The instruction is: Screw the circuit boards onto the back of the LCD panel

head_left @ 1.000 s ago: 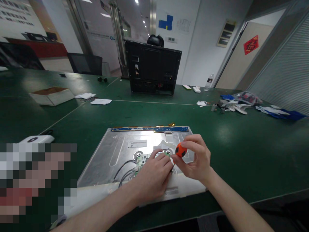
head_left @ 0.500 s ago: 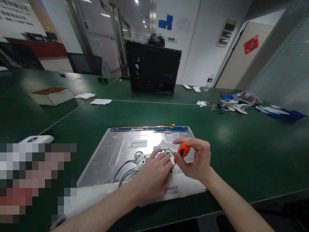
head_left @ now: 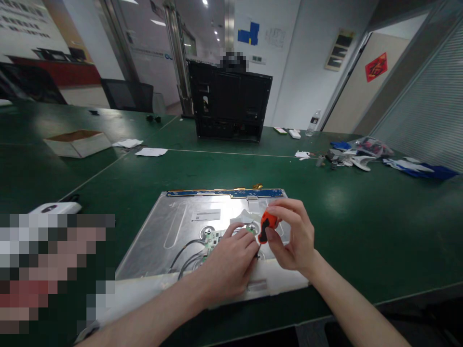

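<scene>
In the head view, my right hand (head_left: 294, 236) grips the orange and black handle of a screwdriver (head_left: 268, 225) between thumb and fingers. Its thin shaft points down and left, and my left hand partly hides the tip. My left hand (head_left: 235, 255) rests with bent fingers over a small green circuit board (head_left: 212, 239), beside the shaft; its thumb and whatever it grips are hidden. The board sits on the metal back of a flat display panel (head_left: 173, 221), with dark cables (head_left: 186, 253) leading off it. A blue circuit strip (head_left: 217, 194) runs along the panel's far edge.
A black monitor housing (head_left: 231, 101) stands upright across the green table (head_left: 343, 231). An open box (head_left: 79, 144) and papers (head_left: 151, 152) lie to the left. Loose parts and bags (head_left: 356, 154) are heaped at the right, near a bottle (head_left: 313, 123). A pixelated area covers the lower left.
The screwdriver handle has turned and now stands more upright, and my right fingers have shifted around it. My left hand has stayed in place.
</scene>
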### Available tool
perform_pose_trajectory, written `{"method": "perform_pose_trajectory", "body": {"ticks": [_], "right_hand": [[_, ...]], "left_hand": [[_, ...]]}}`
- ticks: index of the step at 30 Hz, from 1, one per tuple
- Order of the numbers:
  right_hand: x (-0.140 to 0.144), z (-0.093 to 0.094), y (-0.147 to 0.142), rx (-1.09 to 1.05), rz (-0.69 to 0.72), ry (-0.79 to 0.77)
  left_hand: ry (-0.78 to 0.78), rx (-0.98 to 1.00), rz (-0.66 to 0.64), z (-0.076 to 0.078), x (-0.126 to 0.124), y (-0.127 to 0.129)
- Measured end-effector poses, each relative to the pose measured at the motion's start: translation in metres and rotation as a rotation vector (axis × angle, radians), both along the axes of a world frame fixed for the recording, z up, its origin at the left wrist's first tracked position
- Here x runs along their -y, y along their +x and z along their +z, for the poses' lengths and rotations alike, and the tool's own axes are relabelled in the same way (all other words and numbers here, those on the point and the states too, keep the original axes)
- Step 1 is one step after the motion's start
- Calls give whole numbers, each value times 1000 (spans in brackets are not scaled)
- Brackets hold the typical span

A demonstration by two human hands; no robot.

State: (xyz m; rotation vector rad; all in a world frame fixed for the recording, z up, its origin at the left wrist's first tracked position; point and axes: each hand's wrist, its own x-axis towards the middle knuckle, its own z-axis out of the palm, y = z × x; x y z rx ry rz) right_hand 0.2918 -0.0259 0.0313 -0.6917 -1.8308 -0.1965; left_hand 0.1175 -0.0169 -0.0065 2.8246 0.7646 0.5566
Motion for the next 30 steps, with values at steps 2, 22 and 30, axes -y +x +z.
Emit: {"method": "perform_pose_trajectory", "body": {"ticks": [2, 22, 30], "right_hand": [[0, 0, 0, -6, -28, 15], [-1, -5, -2, -118, 149, -71], [-3, 1, -2, -51, 83, 32]], "left_hand": [[-3, 8, 5, 1, 0, 0], [-5, 18, 4, -1, 0, -1], [5, 32, 21, -2, 0, 0]]}}
